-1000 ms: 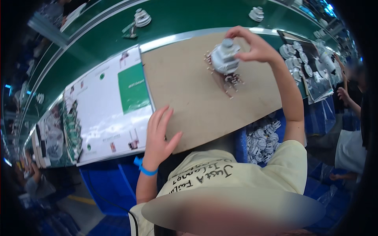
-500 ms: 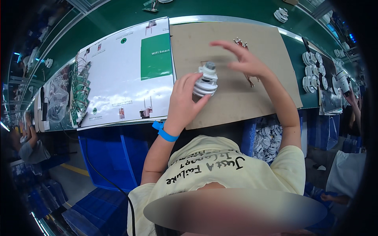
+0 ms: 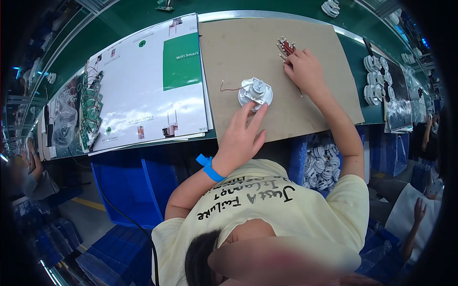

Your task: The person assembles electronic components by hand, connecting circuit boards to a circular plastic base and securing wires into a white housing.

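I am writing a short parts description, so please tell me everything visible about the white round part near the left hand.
The white round part looks like plastic, with a stepped, irregular upper section. A grey, metal-looking cylinder faces upward on it. A thin reddish lead reaches out leftward, its end bent. It sits on brown cardboard; the left hand's fingertips touch its near edge.

white housing, red wires, tan cardboard
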The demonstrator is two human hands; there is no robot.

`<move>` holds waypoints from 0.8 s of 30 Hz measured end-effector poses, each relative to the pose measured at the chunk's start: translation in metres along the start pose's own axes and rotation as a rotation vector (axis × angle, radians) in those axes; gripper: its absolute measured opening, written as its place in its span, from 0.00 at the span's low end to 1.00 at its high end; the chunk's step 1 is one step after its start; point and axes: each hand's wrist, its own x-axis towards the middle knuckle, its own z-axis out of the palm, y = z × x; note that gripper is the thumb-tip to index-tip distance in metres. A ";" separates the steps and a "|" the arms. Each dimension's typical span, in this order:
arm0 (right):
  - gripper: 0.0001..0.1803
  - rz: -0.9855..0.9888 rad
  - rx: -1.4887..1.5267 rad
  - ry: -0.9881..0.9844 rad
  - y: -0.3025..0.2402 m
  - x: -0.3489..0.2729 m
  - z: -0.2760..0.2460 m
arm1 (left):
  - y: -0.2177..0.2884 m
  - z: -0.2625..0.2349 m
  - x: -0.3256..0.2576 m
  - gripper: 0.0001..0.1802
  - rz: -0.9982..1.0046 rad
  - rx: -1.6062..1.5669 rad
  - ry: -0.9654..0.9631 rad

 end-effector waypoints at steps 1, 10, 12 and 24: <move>0.06 0.003 0.000 0.001 0.000 -0.002 0.000 | 0.004 -0.002 -0.001 0.31 -0.009 -0.001 -0.027; 0.09 0.343 0.485 -0.193 0.007 0.011 -0.024 | -0.026 -0.029 0.079 0.21 0.184 -0.104 -0.138; 0.10 0.573 1.244 -0.132 0.010 0.008 -0.024 | -0.026 -0.035 0.079 0.21 0.113 -0.099 -0.179; 0.08 0.408 1.406 -0.193 -0.048 -0.011 -0.053 | -0.032 -0.032 0.074 0.16 -0.465 -0.720 0.273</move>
